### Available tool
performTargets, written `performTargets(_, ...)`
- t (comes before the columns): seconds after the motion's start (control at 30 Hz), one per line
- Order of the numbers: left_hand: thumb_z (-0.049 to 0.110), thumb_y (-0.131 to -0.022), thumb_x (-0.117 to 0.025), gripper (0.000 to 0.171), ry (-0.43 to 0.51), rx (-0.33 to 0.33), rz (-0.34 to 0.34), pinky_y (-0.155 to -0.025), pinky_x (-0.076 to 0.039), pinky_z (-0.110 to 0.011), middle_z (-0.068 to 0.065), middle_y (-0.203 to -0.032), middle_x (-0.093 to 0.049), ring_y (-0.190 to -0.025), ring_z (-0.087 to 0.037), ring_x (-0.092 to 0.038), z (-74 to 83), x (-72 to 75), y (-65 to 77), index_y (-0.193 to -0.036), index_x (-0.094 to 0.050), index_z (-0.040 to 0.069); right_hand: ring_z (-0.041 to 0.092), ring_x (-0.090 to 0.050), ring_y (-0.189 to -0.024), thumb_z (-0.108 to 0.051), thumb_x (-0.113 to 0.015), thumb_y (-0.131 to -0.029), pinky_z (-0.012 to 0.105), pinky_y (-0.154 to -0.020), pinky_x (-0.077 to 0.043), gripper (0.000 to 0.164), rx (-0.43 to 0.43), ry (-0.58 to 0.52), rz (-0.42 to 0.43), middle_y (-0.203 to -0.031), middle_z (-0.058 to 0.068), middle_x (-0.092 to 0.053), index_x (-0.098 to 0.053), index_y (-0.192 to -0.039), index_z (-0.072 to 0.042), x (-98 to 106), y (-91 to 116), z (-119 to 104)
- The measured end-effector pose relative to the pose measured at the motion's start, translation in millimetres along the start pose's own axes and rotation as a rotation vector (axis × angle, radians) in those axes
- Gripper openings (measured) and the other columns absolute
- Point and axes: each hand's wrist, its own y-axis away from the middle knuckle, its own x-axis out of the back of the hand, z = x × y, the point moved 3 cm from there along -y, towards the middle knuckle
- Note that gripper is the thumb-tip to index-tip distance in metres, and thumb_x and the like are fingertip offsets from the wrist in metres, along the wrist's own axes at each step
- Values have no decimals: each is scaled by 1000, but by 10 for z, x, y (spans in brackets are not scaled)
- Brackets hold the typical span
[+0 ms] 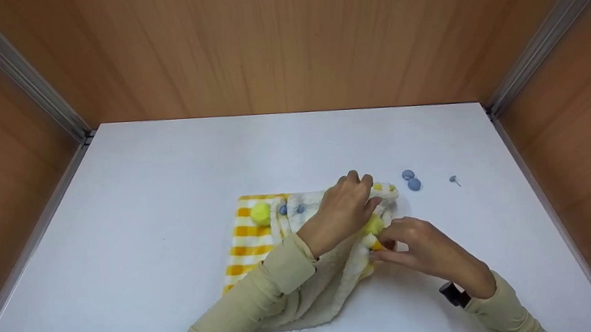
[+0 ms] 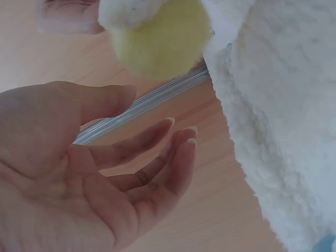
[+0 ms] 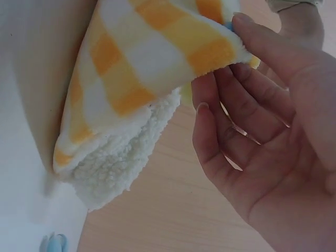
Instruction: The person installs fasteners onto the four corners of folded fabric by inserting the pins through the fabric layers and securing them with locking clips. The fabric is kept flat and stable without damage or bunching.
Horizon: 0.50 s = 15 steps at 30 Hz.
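Note:
A yellow-and-white checked blanket with a fleecy white underside lies partly folded over at mid-table. My right hand pinches a corner of it between thumb and fingers; in the right wrist view a bit of blue shows at the thumb tip. Just above the cloth, my left hand has loosely bent fingers, and nothing is between them in the left wrist view. A yellow pompom is between the two hands. Another yellow pompom sits at the left, near two blue round heads on the fleece.
To the right of the blanket lie two blue round-headed pieces touching each other, and a single blue pin with a thin shank. Wooden panels close off the back and both sides of the white table.

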Motion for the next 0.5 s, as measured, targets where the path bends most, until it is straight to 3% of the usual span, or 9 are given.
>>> performTargets(0.33,27,-93,-62,22,-54,-1,-10,-53,-47,-24,-8,-86,-56,-69,-17,-53,60,-136,-322,-97,-61,6,9,-53,-64,-30,-74,-82,24,-58,-45,12,-55,-9,-55,-75,-18,-58,-66,-81,-21,-25,1,-3)
performTargets(0.5,29,-94,-59,23,-77,6,-63,-59,-48,-24,-8,-93,-57,-75,-17,-54,96,-244,-507,-102,-62,7,7,-51,-64,-32,-75,-82,21,-58,-44,12,-79,-12,-88,-76,-19,-59,-68,-83,-21,-35,1,6)
